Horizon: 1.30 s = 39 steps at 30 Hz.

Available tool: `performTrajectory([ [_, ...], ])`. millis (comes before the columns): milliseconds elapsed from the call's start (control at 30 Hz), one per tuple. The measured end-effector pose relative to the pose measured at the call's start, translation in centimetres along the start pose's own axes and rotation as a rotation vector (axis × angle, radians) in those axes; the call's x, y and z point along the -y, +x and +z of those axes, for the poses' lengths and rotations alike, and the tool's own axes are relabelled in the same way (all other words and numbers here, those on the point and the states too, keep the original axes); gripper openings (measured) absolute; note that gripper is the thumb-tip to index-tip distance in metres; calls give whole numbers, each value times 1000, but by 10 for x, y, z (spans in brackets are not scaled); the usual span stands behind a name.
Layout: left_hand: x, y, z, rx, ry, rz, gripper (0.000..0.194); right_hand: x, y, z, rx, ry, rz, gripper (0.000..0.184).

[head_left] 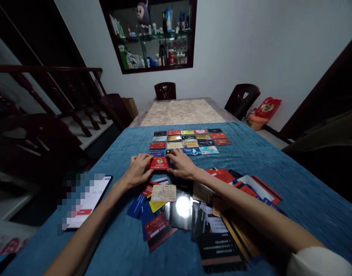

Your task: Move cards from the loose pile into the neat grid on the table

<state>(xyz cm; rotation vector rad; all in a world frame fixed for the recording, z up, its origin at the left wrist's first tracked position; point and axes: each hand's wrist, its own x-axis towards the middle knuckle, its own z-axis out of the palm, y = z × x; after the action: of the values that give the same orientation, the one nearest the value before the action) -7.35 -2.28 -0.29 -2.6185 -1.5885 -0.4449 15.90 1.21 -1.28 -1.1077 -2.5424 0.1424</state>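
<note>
A red card (159, 163) lies flat on the blue cloth (264, 161) just below a neat grid of several cards (190, 141). My left hand (139, 169) rests at the card's left edge with its fingers pressed on it. My right hand (182, 164) presses the card's right edge, fingers lying flat. Under my forearms a loose heap of cards (187, 212) is spread out, red, blue, yellow and black ones overlapping.
A phone (89, 203) with a lit screen lies at the left on the cloth. Beyond the cloth the table shows a patterned top (181, 111), with dark chairs (242, 99) around it. A stair railing (49, 88) is at the left, a wall cabinet (153, 34) behind.
</note>
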Motion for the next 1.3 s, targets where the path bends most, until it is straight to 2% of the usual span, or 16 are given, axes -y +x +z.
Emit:
performTrajectory([
  [233,23,-6,13,3,-14,-78,45,10,22,11,46,-7,16,46],
  [567,37,-10,27,18,-77,-112,39,12,30,25,103,41,73,44],
  [767,41,-10,31,24,-96,-101,33,10,30,28,126,48,110,42],
  [1033,39,-9,30,29,-97,-107,31,6,32,32,95,120,117,43],
  [1300,38,-8,33,-2,-70,-110,28,10,31,28,107,121,154,38],
])
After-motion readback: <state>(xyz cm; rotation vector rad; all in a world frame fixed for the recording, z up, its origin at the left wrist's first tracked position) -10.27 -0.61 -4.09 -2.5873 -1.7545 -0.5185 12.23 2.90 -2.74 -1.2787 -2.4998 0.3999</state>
